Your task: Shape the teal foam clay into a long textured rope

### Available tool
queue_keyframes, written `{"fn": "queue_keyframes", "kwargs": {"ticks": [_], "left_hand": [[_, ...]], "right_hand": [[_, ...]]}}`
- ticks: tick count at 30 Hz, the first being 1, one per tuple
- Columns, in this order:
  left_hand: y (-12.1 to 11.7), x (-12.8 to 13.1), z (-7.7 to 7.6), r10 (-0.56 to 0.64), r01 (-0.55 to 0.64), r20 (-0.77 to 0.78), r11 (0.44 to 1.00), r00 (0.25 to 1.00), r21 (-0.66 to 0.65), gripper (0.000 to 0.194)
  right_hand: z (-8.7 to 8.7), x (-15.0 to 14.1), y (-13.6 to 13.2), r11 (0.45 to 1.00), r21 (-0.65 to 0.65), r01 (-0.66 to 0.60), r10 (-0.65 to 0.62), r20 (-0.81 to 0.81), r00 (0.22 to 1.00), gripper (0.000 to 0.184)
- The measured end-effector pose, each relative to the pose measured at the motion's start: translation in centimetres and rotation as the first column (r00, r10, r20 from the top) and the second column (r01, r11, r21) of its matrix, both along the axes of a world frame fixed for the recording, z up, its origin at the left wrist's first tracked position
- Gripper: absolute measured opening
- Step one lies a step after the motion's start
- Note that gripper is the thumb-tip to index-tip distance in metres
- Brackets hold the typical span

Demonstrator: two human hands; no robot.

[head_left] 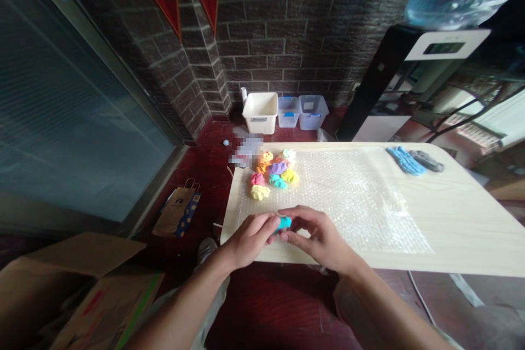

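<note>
A small turquoise lump (284, 223) is pinched between my left hand (250, 238) and my right hand (318, 235), both closed on it over the near left corner of a light wooden table (459, 213). They hover above a sheet of bubble wrap (348, 197). Just beyond my hands lies a cluster of several crumpled coloured lumps (274, 173): yellow, pink, purple, orange and teal.
A blue strip (406, 160) and a grey strip (427, 160) lie at the table's far right. On the floor behind stand a white bin (261, 112) and two clear tubs (301, 112). A paper bag (178, 211) and an open cardboard box (74, 290) sit at left; a water dispenser (394, 76) stands at right.
</note>
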State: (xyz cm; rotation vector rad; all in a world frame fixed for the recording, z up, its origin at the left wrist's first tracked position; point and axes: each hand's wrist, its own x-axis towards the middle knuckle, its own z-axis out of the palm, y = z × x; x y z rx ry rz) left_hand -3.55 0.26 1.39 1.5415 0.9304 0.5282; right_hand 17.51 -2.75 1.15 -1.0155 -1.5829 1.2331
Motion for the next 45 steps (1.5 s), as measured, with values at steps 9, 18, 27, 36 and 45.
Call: {"fn": "queue_keyframes", "kwargs": {"ticks": [9,18,27,36,45], "left_hand": [[0.1,-0.1,0.3,-0.053,0.057,0.051,0.996,0.997,-0.071,0.046],[0.1,0.1,1.2,0.0,0.022,-0.084,0.966,0.996,0.259,0.038],[0.4,-0.1,0.7,0.039,0.004,-0.131,0.95,0.991,0.312,0.035],[0.2,0.0,0.4,0.007,0.049,-0.131,0.905,0.991,0.422,0.027],[0.4,-0.1,0.7,-0.031,0.093,-0.172,0.926,0.985,0.366,0.032]], "right_hand": [[0.1,0.2,0.2,0.994,-0.106,-0.018,0.015,-0.033,0.999,0.026],[0.0,0.2,0.6,0.98,-0.199,-0.014,-0.008,-0.109,0.994,0.035],[-0.3,0.0,0.6,0.981,-0.187,0.049,-0.073,-0.125,0.989,0.038],[-0.5,-0.1,0.5,0.986,-0.148,0.076,-0.087,-0.072,0.994,0.037],[-0.8,0.3,0.3,0.997,-0.075,0.021,-0.025,-0.049,0.998,0.032]]}}
